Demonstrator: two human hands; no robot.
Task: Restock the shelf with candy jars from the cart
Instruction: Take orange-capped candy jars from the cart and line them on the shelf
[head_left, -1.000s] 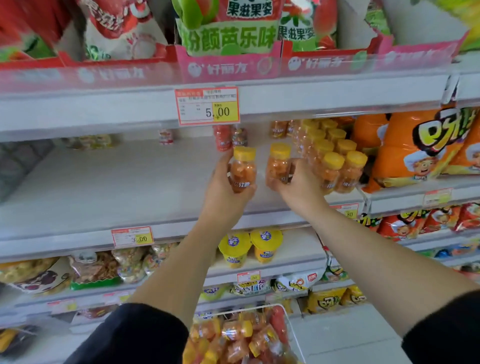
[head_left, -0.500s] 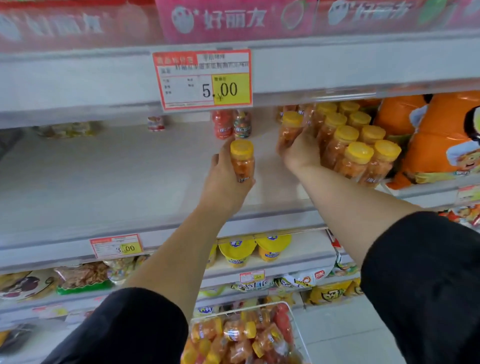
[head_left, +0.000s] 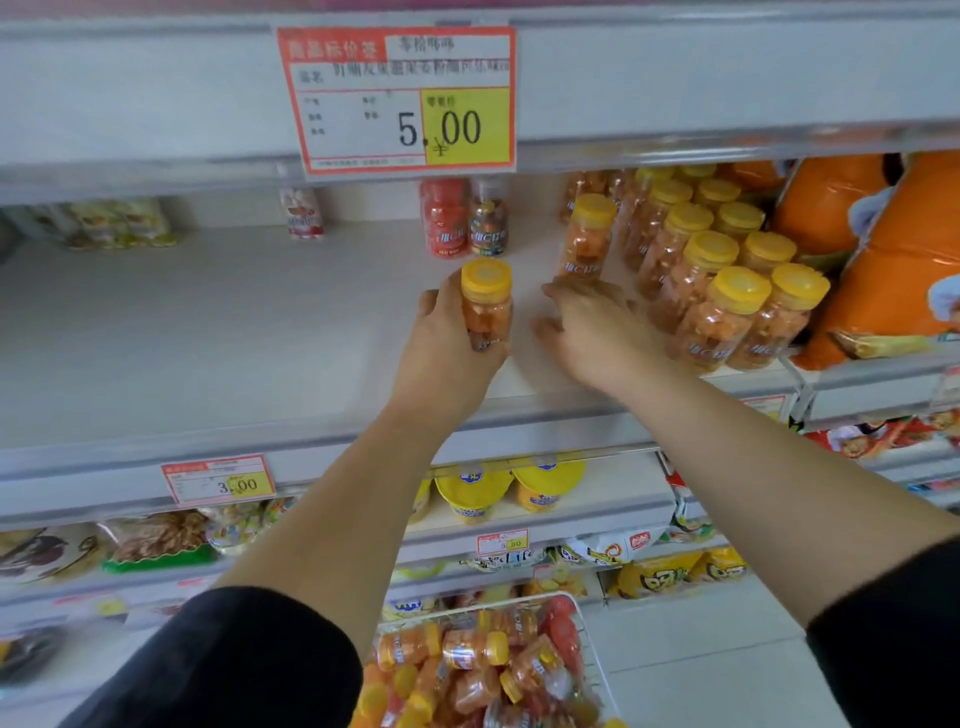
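ahead, in the head view, a white shelf (head_left: 208, 322) runs across, bare on its left stretch. the left hand (head_left: 441, 338) wraps a yellow-capped jar (head_left: 485, 304) of orange candy, held upright and low over the middle of the shelf; whether its base touches the board cannot be told. the right hand (head_left: 592, 332) holds nothing, with its fingers loosely spread and palm down, just in front of a lone jar (head_left: 584, 239) that stands a little apart from the rows (head_left: 727, 291) of like jars packed to the right. the hand is blurred, so contact with that jar is unclear. orange bags (head_left: 883, 260) lean beside the rows. a price tag (head_left: 397, 98) hangs from the shelf above. below, the cart (head_left: 587, 639) holds a heap of more jars.

what could go wrong, as a judgement: these jars are tall and narrow, so a brush from the right hand could tip the lone jar into the rows and topple several. the front jars stand near the shelf lip, beside the right forearm; a nudge there could send one over the edge. set down tilted, the held jar could roll.
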